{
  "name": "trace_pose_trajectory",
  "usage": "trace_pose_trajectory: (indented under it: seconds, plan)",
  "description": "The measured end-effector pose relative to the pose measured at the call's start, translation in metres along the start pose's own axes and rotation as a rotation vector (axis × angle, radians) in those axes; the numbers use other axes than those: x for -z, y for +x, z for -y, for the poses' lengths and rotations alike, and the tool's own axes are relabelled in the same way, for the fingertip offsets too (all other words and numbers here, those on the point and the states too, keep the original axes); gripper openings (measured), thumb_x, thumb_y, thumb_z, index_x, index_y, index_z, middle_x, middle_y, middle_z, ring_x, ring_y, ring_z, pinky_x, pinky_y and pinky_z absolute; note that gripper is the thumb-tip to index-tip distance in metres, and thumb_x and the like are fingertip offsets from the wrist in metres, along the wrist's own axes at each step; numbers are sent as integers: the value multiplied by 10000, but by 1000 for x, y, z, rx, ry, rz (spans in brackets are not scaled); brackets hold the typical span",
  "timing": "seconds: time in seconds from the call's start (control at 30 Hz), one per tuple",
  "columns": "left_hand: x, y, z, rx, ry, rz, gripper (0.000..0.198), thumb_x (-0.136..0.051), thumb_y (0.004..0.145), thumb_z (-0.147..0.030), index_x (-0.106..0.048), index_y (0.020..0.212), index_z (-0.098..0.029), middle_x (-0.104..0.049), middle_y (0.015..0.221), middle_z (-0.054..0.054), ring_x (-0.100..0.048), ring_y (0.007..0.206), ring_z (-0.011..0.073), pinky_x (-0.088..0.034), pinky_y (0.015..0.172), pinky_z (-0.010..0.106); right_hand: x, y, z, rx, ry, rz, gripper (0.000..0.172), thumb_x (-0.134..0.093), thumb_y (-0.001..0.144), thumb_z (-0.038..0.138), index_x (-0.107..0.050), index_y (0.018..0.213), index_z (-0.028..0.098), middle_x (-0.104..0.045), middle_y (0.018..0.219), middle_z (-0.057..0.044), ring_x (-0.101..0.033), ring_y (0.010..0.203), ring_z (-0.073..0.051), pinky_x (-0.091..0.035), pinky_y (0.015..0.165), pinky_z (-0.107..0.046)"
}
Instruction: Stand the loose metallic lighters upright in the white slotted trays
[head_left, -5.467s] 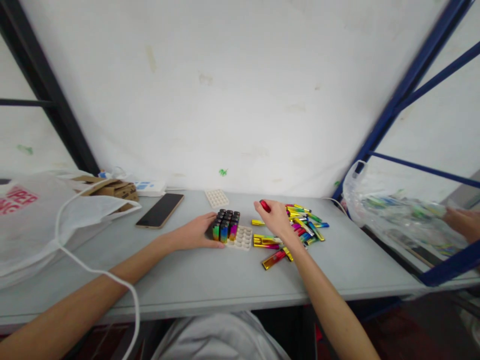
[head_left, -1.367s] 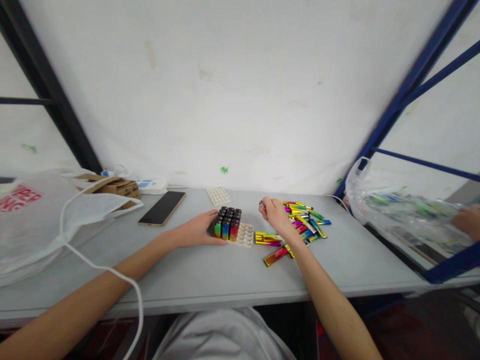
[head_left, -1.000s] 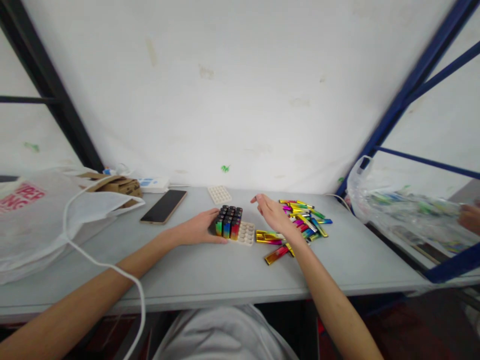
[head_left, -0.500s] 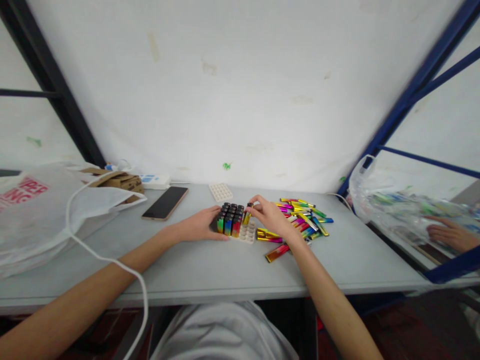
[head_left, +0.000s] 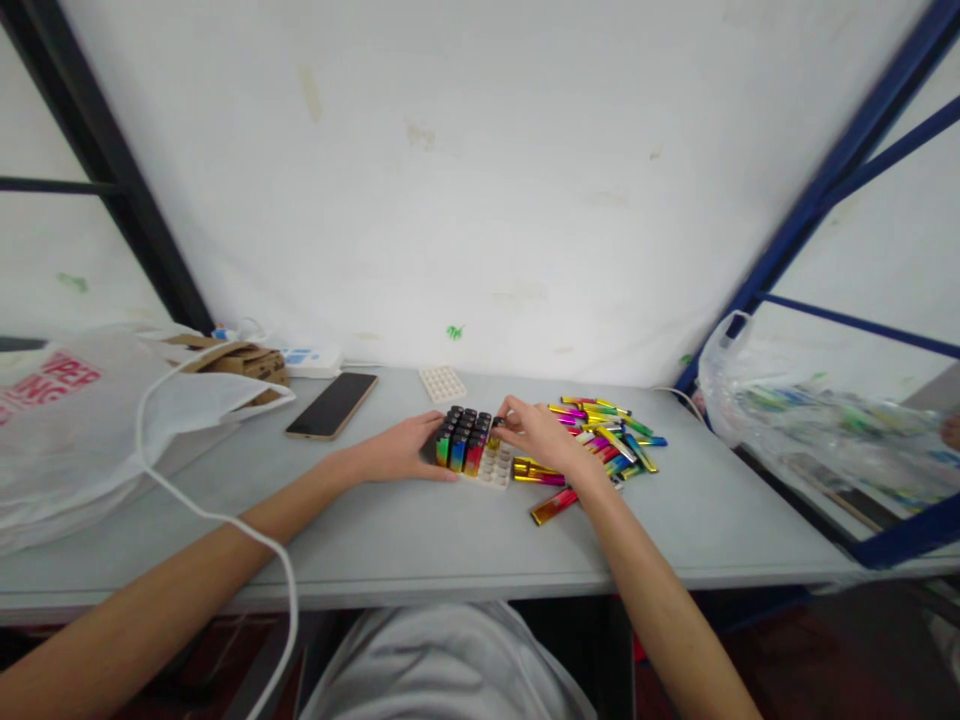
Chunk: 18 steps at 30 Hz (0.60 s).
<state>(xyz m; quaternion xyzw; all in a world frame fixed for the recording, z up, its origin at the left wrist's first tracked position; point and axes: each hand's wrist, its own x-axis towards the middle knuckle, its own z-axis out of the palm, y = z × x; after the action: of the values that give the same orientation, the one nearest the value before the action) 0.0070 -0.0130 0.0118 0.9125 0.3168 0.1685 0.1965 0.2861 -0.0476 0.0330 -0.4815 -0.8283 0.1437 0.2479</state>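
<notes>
Pinching one lighter (head_left: 494,440) between thumb and fingers, the right hand (head_left: 531,434) is at three o'clock from the block of black-capped lighters (head_left: 460,440), which stand upright in the white tray (head_left: 496,468). The left hand (head_left: 405,450) clamps round the block at its nine o'clock side, fingers behind and thumb in front. Bare cups of the tray show at four o'clock. Farther out at three o'clock lies the loose pile of shiny lighters (head_left: 615,444); a second tray (head_left: 442,384) sits at eleven o'clock

On the white plastic bag (head_left: 82,450), red letters (head_left: 57,386) read "PER" above "ING", the rest unclear.
</notes>
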Motion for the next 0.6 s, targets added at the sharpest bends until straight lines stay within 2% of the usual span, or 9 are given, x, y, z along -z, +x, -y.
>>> trace_pose_trajectory:
  seconds: [0.13,0.23,0.33,0.6]
  plan:
    - [1,0,-1,23,4,12,823,-833,781,-605,-564,1440,-192,-620,1465,125,-592,1354,344,-437,1186,421,5,-3,4,-7,35,26,170,-708,940,178,-642,1091,221,-809,958,-54,-757,903,-209,-529,810,-297]
    - [0,0,0,26,10,13,829,-837,780,-596,-555,1446,-189,-615,1470,128,-589,1356,342,-424,1198,424,7,-5,8,-11,23,25,137,-696,966,233,-672,1100,216,-810,939,-60,-759,876,-212,-540,795,-302]
    - [0,0,0,17,11,16,825,-833,783,-602,-560,1439,-183,-613,1468,136,-583,1360,342,-420,1201,421,10,-5,10,14,31,-17,118,-663,1001,303,-697,1061,208,-806,936,-58,-754,866,-200,-543,816,-306]
    - [1,-1,-1,-3,-21,-4,771,-832,788,-581,-590,1403,-184,-641,1423,123,-612,1313,355,-465,1155,425,9,-3,10,63,118,-103,112,-651,994,283,-719,990,194,-801,922,-49,-754,850,-182,-562,817,-291]
